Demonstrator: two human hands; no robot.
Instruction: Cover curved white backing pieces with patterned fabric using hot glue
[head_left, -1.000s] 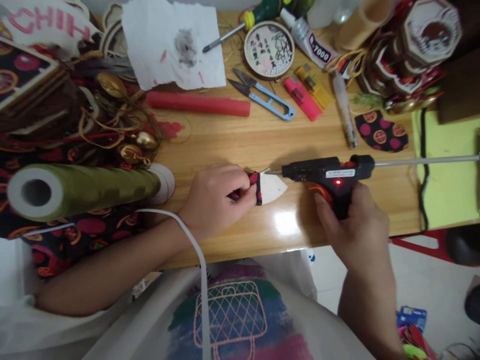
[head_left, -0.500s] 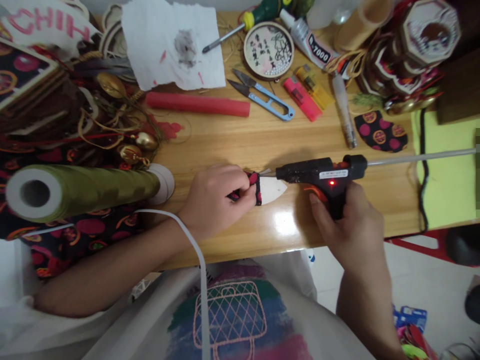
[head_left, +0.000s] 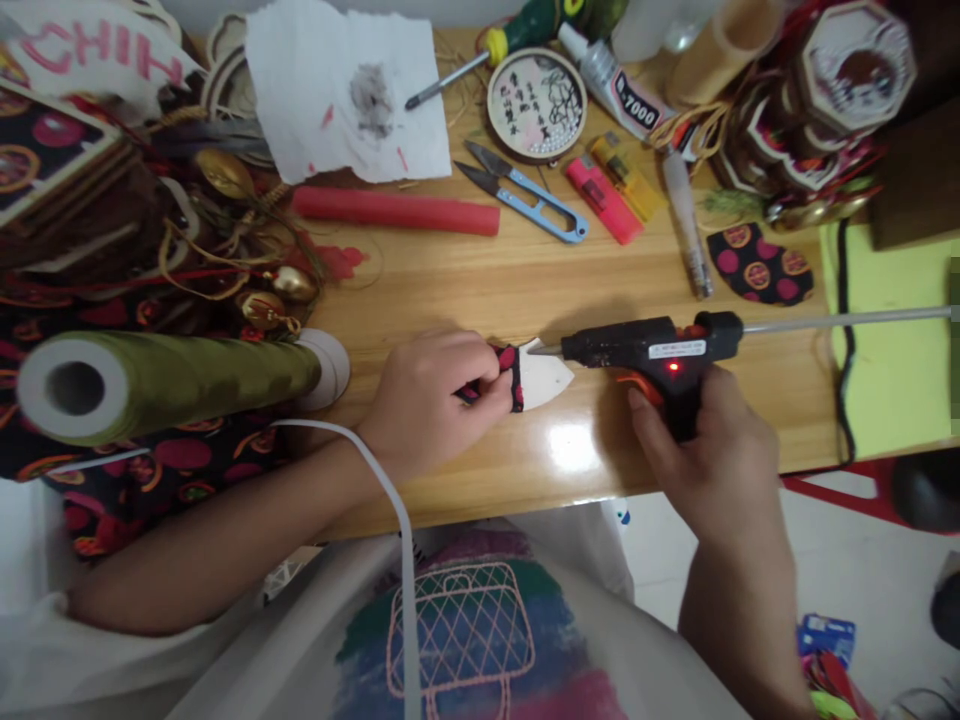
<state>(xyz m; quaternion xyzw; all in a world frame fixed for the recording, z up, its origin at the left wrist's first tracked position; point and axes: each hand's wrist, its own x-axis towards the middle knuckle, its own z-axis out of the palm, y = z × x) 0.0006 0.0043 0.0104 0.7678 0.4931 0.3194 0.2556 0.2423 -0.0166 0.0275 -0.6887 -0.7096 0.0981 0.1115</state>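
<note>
My right hand [head_left: 720,450] is wrapped round the grip of a black hot glue gun [head_left: 637,345] with an orange trigger and a lit red light. A long glue stick [head_left: 847,318] sticks out of its back. The nozzle points left, over the upper edge of a white pointed piece [head_left: 546,380]; whether it touches cannot be told. Dark fabric with pink dots [head_left: 511,378] is folded over the left part of that piece. My left hand [head_left: 435,400] pinches the fabric against the table, its fingers hiding much of it.
Behind my hands lie blue thread snips [head_left: 544,205], a red stick [head_left: 397,210], two lighters [head_left: 606,200], a marker [head_left: 688,225] and a screwdriver [head_left: 450,78]. A green ribbon roll [head_left: 202,385] stands at left. A patterned fabric piece [head_left: 759,265] lies near yellow paper [head_left: 896,370].
My right hand has drawn the glue gun slightly to the right, so its nozzle tip now shows over the white piece's upper edge. My left hand has stayed in place.
</note>
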